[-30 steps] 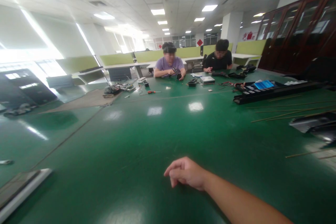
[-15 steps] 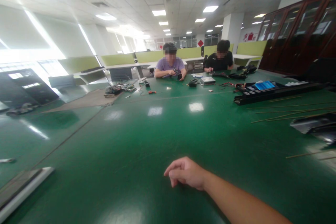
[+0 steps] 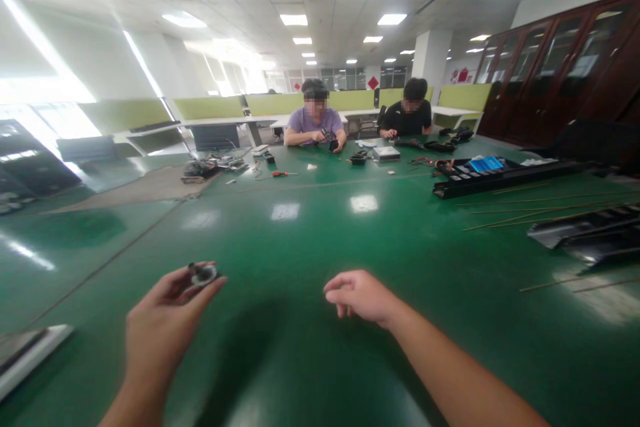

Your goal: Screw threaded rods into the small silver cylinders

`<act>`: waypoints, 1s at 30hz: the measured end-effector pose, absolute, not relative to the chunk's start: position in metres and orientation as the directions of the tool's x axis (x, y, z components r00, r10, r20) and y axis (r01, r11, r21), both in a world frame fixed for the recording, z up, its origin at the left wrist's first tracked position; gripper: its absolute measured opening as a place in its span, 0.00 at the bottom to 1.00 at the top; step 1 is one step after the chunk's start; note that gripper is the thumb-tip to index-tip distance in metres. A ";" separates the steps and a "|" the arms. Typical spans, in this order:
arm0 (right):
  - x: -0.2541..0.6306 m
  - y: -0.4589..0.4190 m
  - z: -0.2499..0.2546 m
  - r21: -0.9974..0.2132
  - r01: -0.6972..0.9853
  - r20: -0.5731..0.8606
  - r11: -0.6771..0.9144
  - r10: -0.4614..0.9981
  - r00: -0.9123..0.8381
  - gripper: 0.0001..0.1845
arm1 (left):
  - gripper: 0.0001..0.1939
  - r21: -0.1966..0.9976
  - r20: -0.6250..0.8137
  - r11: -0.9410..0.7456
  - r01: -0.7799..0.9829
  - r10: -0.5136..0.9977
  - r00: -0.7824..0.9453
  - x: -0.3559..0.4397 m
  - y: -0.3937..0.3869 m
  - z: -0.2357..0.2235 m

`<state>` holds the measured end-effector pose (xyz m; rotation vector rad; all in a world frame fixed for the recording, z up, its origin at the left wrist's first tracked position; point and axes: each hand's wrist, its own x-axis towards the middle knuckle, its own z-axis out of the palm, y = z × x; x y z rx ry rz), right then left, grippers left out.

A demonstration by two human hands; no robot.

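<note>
Raised over the near left part of the green table [image 3: 300, 247], my left hand [image 3: 165, 320] grips a small round part with a pale ring and dark pieces [image 3: 204, 274]. Its exact kind is too blurred to make out. The thumb is on the near right side of the part, and the fingers wrap round its left. My right hand [image 3: 363, 297] is over the middle of the table, its fingers loosely bent and slightly apart. Nothing shows in it.
A white-edged panel [image 3: 45, 353] lies at the near left. Thin rods [image 3: 530, 213] and black metal channels [image 3: 575, 230] lie at the right. Farther off are a screwdriver [image 3: 285, 174], a white box [image 3: 387, 153] and a long black tray [image 3: 480, 180]. Two people [image 3: 316, 123] sit opposite.
My left hand has come into view from below, holding the small round part. My right hand appears slightly higher and farther right. The whole view has shifted a little left.
</note>
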<state>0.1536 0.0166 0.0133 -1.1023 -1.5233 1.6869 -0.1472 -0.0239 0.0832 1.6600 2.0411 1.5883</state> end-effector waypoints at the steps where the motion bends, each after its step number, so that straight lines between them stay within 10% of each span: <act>1: 0.152 0.019 0.014 -0.981 0.122 -0.188 -0.148 0.870 -0.455 0.14 | 0.25 0.757 0.474 -0.153 0.635 0.797 -0.373 -0.135 -0.014 0.081; 11: 0.147 0.023 -0.014 -0.963 0.263 0.038 0.065 0.993 -0.108 0.35 | 0.15 0.636 0.401 -0.493 0.594 0.868 0.292 -0.054 0.034 0.027; 17: 0.148 0.014 -0.023 -0.913 0.375 0.130 0.160 0.986 -0.105 0.35 | 0.24 0.669 0.372 -0.446 0.595 0.893 0.252 -0.056 0.036 0.006; 30: 0.144 0.025 -0.028 -0.894 0.363 0.228 0.263 0.964 -0.137 0.26 | 0.11 0.742 0.300 -0.418 0.524 0.906 0.298 -0.055 0.040 -0.002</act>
